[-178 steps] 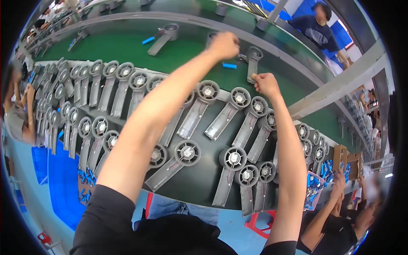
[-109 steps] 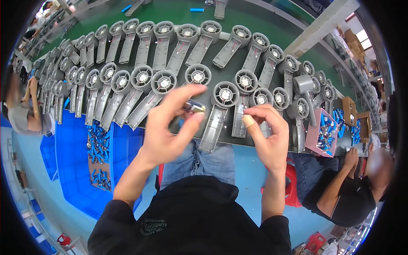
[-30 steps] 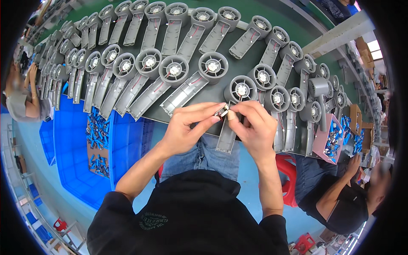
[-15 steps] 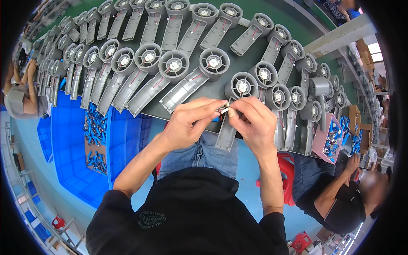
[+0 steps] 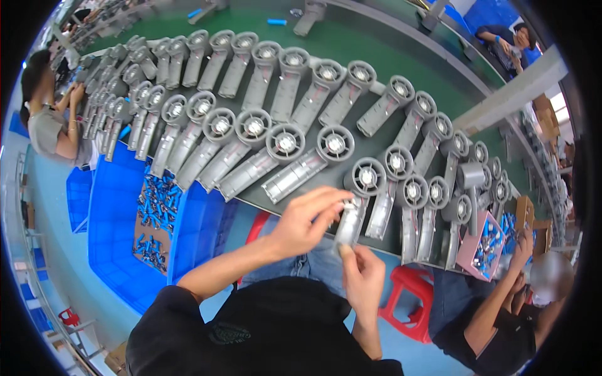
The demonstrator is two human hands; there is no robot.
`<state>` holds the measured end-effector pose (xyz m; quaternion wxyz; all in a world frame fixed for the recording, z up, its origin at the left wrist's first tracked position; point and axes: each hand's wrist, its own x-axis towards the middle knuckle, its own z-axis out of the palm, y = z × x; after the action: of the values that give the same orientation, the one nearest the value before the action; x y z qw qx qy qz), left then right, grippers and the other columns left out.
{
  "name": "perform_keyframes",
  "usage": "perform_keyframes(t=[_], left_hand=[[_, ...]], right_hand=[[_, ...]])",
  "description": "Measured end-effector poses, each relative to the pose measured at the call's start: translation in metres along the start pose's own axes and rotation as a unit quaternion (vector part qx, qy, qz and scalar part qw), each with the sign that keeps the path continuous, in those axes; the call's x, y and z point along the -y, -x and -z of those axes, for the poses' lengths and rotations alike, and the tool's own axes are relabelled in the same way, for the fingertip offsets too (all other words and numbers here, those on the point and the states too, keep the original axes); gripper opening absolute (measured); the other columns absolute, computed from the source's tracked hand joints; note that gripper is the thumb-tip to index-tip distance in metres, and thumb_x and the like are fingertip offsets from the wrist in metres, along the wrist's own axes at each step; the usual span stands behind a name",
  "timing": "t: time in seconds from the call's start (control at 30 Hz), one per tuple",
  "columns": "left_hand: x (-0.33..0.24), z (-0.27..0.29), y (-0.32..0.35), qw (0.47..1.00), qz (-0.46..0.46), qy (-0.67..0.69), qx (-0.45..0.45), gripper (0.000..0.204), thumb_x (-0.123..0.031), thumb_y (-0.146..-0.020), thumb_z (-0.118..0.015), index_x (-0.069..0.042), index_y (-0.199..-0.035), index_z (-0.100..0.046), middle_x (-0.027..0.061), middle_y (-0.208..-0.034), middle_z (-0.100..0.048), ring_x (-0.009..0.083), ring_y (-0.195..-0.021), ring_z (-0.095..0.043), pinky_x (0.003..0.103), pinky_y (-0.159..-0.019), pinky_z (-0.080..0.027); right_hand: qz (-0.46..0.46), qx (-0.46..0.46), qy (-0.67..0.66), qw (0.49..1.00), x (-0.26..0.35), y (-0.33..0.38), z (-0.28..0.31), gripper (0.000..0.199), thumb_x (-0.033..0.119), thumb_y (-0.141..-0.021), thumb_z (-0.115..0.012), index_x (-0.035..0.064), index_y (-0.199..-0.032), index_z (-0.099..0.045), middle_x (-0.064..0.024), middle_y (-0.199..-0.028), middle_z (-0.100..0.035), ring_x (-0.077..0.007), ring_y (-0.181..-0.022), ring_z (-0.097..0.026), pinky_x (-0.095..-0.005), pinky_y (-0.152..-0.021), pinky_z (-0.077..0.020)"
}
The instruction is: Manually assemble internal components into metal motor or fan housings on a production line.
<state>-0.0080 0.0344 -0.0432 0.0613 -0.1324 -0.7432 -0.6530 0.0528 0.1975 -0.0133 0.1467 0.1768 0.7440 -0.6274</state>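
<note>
A grey handheld fan housing (image 5: 349, 227), with a round fan head and an open handle, points its handle toward me at the table's near edge. My right hand (image 5: 364, 276) is closed on the lower end of that handle between thumb and fingers. My left hand (image 5: 302, 220) is over the upper handle, just below the fan head, with thumb and fingertips drawn together. Whatever lies between those fingertips is too small and blurred to name. Directly right of this housing lies another fan housing (image 5: 380, 216).
Rows of similar grey fan housings (image 5: 285, 143) cover the green-topped table. A blue crate (image 5: 119, 250) stands left, beside several small blue parts (image 5: 158, 203). At right are a pink box (image 5: 481, 247) of blue parts, a red stool (image 5: 407, 301) and a co-worker (image 5: 495, 307).
My hands have parted; before, both pinched a small part together above the handle. The right has moved down to the handle's end. The view has shifted, showing more of the table's far side.
</note>
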Motion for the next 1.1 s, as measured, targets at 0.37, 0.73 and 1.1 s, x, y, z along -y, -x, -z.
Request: perform_keyframes(t=[0.37,0.73,1.1], left_hand=[[-0.040,0.019,-0.248,0.979,-0.180,-0.049,-0.083,0.024,-0.015,-0.091,-0.054,0.003,-0.088,-0.069,0.0208,-0.081,-0.069,0.0356,-0.079,-0.069,0.044,-0.074,-0.052],[0.130,0.045,-0.436,0.972,0.010,-0.234,-0.035,0.026,-0.024,-0.087,-0.055,-0.011,-0.093,-0.076,0.0180,-0.093,-0.072,0.0362,-0.093,-0.069,0.045,-0.085,-0.054],[0.005,0.106,-0.329,0.911,-0.105,-0.387,0.094,0.031,-0.024,-0.093,-0.062,0.001,-0.110,-0.070,0.0184,-0.106,-0.072,0.0303,-0.103,-0.068,0.036,-0.092,-0.051]], right_hand=[[0.223,-0.043,0.248,0.942,0.169,-0.153,0.056,0.043,0.032,-0.100,-0.055,0.0099,-0.064,-0.055,0.0066,-0.047,-0.042,-0.0027,-0.043,-0.036,-0.0238,-0.041,-0.0237],[0.086,0.033,0.198,0.976,0.185,-0.431,0.015,0.036,0.033,-0.093,-0.066,0.0044,-0.072,-0.066,-0.0004,-0.061,-0.058,-0.0074,-0.046,-0.047,-0.0252,-0.040,-0.0332],[0.126,-0.134,0.543,0.819,0.235,-0.208,0.174,0.042,0.039,-0.083,-0.066,-0.0007,-0.074,-0.075,-0.0148,-0.063,-0.068,-0.0207,-0.056,-0.068,-0.0353,-0.062,-0.0548]])
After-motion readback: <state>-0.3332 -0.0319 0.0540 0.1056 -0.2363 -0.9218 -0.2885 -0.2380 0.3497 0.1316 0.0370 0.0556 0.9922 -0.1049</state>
